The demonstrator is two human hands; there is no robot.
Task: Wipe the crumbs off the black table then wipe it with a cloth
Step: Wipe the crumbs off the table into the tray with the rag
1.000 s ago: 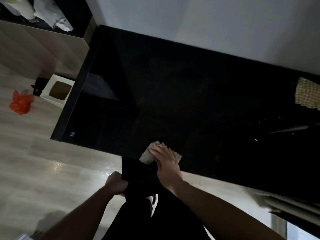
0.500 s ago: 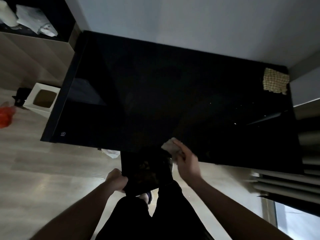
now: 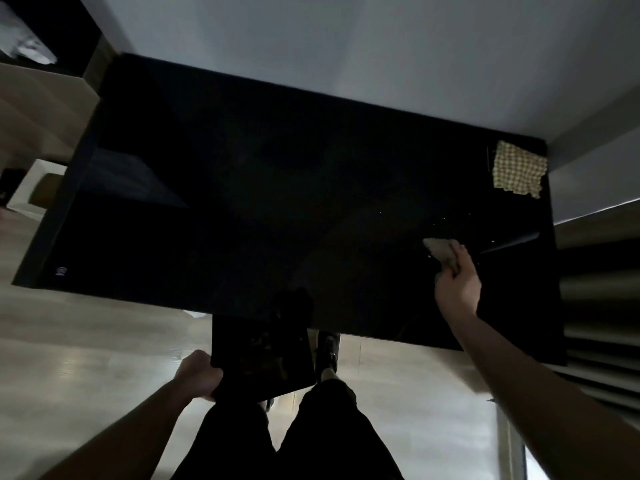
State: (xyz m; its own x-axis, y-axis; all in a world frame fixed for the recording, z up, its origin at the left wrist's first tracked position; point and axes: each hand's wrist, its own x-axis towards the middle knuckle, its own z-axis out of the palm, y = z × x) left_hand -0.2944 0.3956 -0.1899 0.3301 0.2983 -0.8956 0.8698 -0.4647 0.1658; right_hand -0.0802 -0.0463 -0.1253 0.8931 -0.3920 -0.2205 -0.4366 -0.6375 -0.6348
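Right hand (image 3: pixel 458 289) grips crumpled, perhaps paper wad (image 3: pixel 440 250).

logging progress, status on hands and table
Right hand clutching wad over table. Left hand holds tray at edge. Crumbs remain. Checked cloth untouched.

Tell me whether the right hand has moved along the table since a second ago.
Yes. The right hand with its wad has gone from the near edge by the tray rightward and farther in, toward the checked cloth.
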